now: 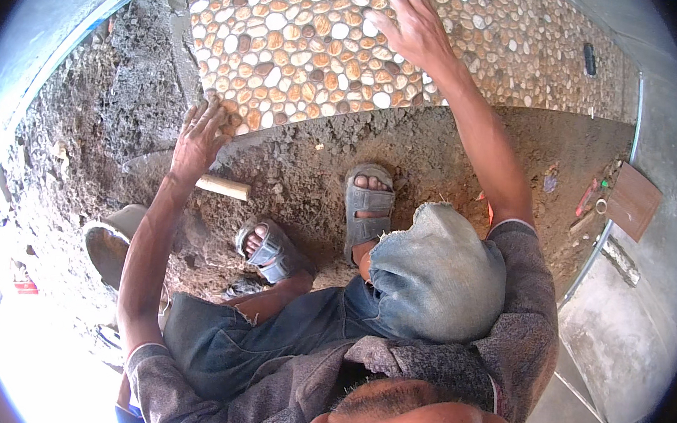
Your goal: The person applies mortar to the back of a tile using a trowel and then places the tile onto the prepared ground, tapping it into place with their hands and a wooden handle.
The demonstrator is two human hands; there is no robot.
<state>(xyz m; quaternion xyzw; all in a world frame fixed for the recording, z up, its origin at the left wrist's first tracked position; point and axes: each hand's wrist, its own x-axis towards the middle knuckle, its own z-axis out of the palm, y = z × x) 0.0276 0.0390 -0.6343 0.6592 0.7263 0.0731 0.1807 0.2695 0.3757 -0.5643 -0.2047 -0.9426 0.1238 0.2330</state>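
Pebble-patterned tiles [319, 59] in brown, orange and white lie at the far side on grey mortar. My right hand [417, 27] rests on their surface with its fingers stretched and apart, holding nothing. At the tiles' near left corner, my left hand [199, 141] lies over the edge, fingers extended and nothing visible in them. Beside that wrist, on the rough ground, is a trowel with a pale wooden handle [225, 187]. The trowel's grey blade [147, 163] is partly hidden behind my left forearm.
A mud-stained bucket [109, 249] stands left of my left forearm. Wet mortar [345, 132] borders the tiles' near edge. At the right lie a brown tile piece [633, 201], a red tool [588, 198] and a mortar-smeared strip [621, 261]. A small dark object [589, 60] sits on the tiles.
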